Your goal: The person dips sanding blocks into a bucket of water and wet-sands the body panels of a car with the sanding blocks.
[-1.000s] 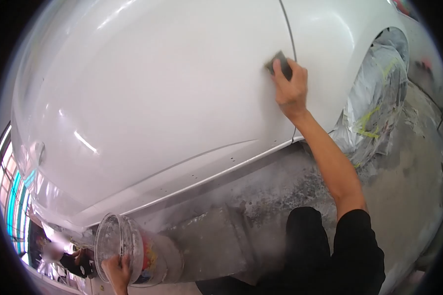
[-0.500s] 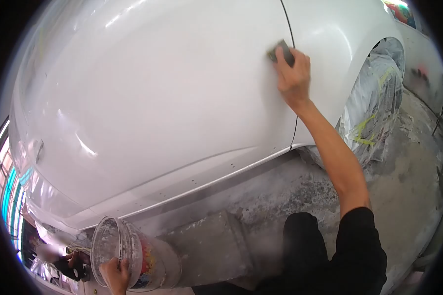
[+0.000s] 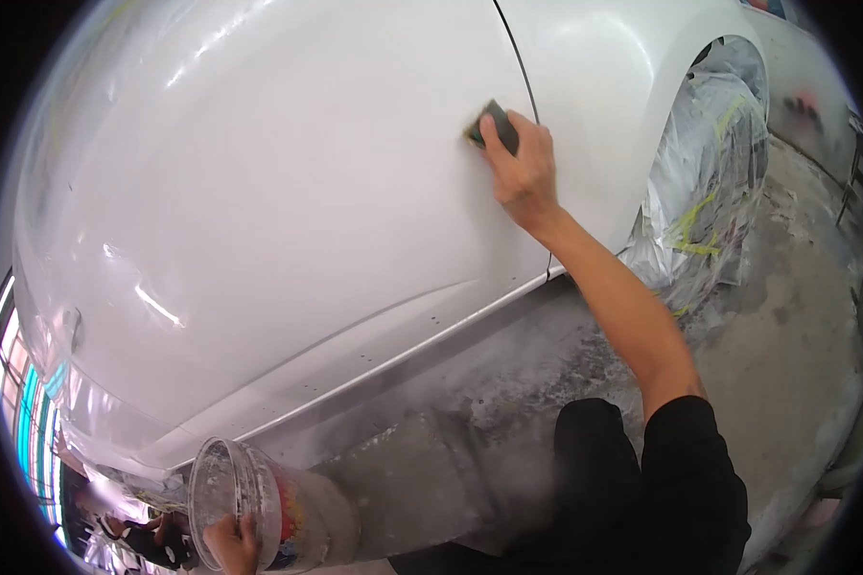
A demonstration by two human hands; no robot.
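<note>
A dark sanding block [image 3: 501, 130] is gripped in my right hand [image 3: 527, 180], its face against the white car door panel [image 3: 326, 192], just left of the dark vertical panel gap. My fingers wrap around the block's edges. At the lower left, my left hand [image 3: 232, 544] is closed on the rim of a clear plastic bucket [image 3: 328, 513] with a colourful label and whitish smears. The bucket leans so that its mouth faces left. What lies deep inside it cannot be made out.
Plastic sheeting with yellow tape [image 3: 705, 182] covers the wheel at the right. A grey block-shaped slab [image 3: 403, 479] lies beside the bucket on the stained concrete floor [image 3: 786, 335]. Another person [image 3: 149, 537] is at the far lower left.
My right hand and the sanding block have moved left across the panel, away from the gap. The whole view has shifted slightly. My left hand keeps its hold on the bucket.
</note>
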